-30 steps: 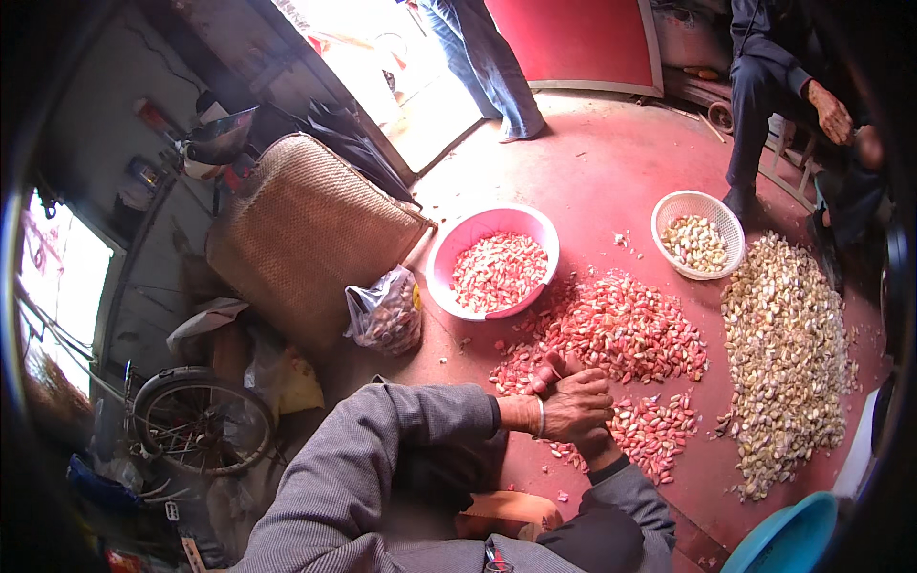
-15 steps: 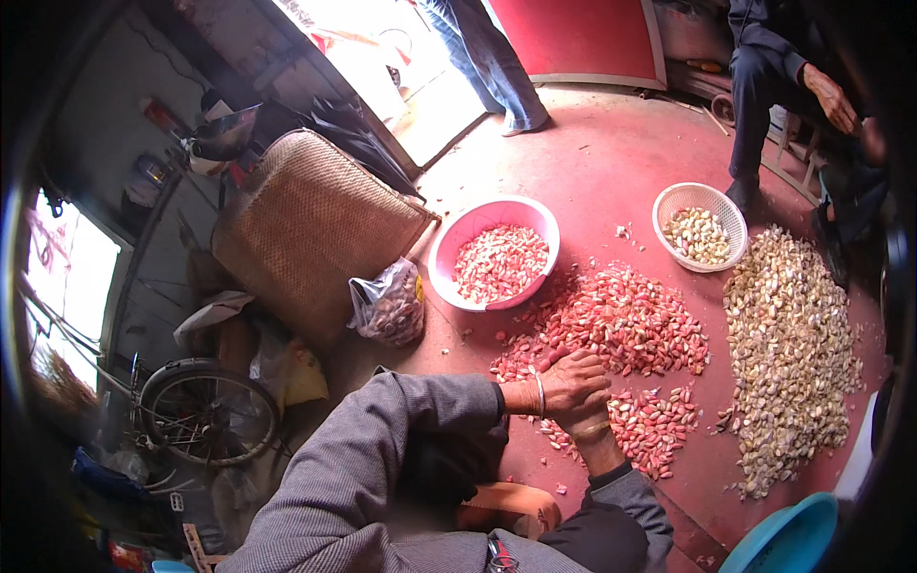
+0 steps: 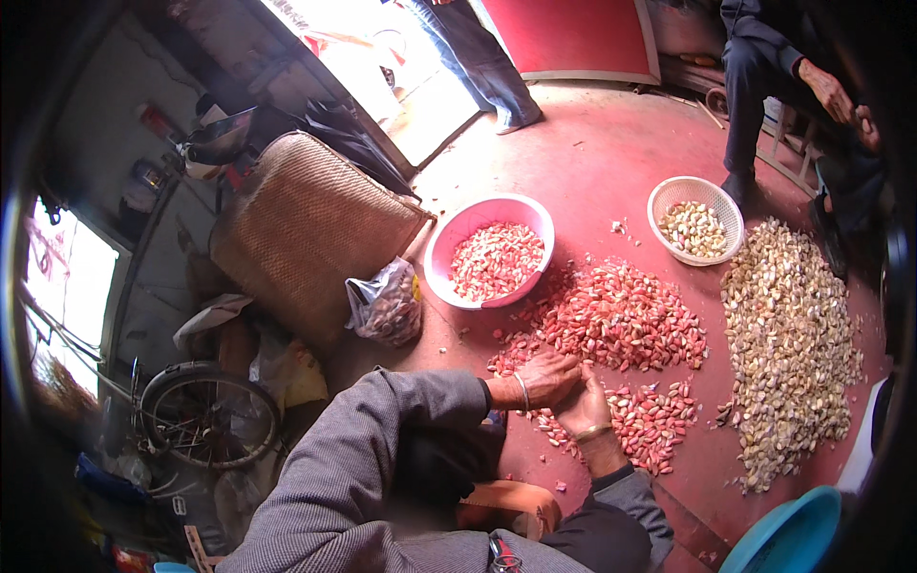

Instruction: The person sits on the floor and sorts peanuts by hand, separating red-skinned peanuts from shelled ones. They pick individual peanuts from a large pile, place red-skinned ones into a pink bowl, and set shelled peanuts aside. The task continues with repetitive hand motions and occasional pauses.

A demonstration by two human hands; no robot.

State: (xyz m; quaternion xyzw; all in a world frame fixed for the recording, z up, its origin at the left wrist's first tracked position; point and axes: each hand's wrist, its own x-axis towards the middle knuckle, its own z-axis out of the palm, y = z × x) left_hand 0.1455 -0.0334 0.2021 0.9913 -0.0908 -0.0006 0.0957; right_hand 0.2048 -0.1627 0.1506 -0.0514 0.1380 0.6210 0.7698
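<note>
My left hand (image 3: 546, 379), with a silver bangle at the wrist, meets my right hand (image 3: 585, 413) at the fingertips. Both are closed, fingers pressed together over the edge of a heap of red-pink pieces (image 3: 621, 315) that look like garlic cloves. Whatever lies between the fingers is too small and hidden to name. A yellowish band circles my right wrist. Just right of that hand, a smaller patch of the same red-pink cloves (image 3: 659, 425) spreads on the floor. Beyond the heap sits a pink basin (image 3: 436, 275) partly filled with similar cloves.
Pale cloves form a long pile (image 3: 788, 353) at the right. Behind it stands a white basket (image 3: 734, 229) of pale cloves, near a seated person's hands (image 3: 831, 95). A plastic bag (image 3: 387, 310), woven mat (image 3: 306, 224) and wheel (image 3: 210, 415) are leftward; a teal basin (image 3: 788, 535) is nearer right.
My hands, overlapping before, have shifted slightly left and unfolded so their fingertips meet and more of my right hand shows. The view has moved a little.
</note>
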